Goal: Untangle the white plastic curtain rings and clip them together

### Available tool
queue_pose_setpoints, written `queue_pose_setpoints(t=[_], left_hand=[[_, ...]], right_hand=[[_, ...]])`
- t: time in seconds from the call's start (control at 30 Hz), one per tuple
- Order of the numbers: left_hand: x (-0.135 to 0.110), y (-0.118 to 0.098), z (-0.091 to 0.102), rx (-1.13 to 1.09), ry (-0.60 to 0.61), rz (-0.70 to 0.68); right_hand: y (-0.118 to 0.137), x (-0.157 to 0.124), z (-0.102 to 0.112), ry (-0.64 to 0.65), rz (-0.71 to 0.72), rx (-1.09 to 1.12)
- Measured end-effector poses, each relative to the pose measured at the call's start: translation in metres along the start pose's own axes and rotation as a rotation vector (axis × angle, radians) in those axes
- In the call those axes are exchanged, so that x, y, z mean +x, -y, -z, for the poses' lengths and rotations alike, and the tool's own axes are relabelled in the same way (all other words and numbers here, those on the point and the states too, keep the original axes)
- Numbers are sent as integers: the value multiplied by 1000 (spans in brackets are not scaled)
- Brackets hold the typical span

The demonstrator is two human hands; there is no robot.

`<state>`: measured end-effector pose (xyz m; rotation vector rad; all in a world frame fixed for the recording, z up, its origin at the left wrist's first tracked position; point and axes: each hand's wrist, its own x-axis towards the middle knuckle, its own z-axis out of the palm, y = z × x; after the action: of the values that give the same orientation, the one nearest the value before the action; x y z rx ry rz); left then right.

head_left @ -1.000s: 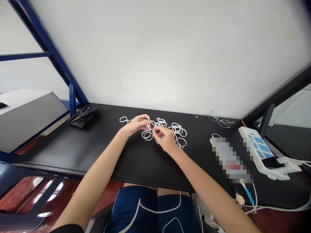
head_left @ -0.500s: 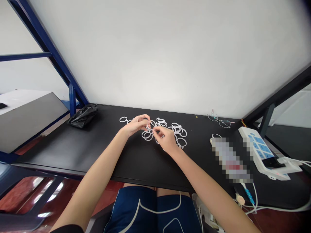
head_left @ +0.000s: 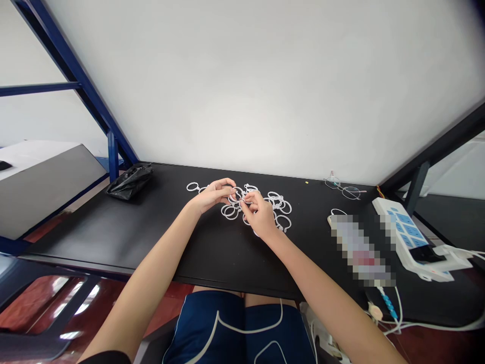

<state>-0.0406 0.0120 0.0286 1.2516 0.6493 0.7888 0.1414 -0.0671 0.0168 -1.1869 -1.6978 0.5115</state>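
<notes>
A white ring [head_left: 237, 190], like a curtain ring with a small eyelet, is between my hands above the black table. My left hand [head_left: 212, 196] grips its left side between thumb and fingers. At its lower right, my right hand [head_left: 259, 214] pinches the ring near its small end; the fingertips partly hide this spot. Several more white rings [head_left: 284, 222] lie in a loose pile under and to the right of my hands, some overlapping. One loose ring [head_left: 192, 186] rests to the left, beyond my left hand.
On the black table [head_left: 166, 227], a crumpled black plastic bag [head_left: 131, 182] lies at the far left. Eyeglasses [head_left: 350, 192] sit at the back right. Nearer are a phone [head_left: 359, 250] with a cable and a white power strip [head_left: 409, 237]. A wall [head_left: 242, 91] rises behind.
My right hand has shifted slightly, its fingers now more curled over the ring's lower right. The ring has turned a little to show more of its loop. My left hand stays in place.
</notes>
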Motion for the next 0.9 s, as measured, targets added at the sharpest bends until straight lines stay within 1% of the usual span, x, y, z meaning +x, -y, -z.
queue_pose_setpoints(t=[0.43, 0.9], left_hand=[[0, 1, -1, -1, -5, 1], [0, 1, 0, -11, 11, -4]], right_hand=[[-4, 0, -3, -19, 73, -55], [-2, -2, -3, -9, 75, -71]])
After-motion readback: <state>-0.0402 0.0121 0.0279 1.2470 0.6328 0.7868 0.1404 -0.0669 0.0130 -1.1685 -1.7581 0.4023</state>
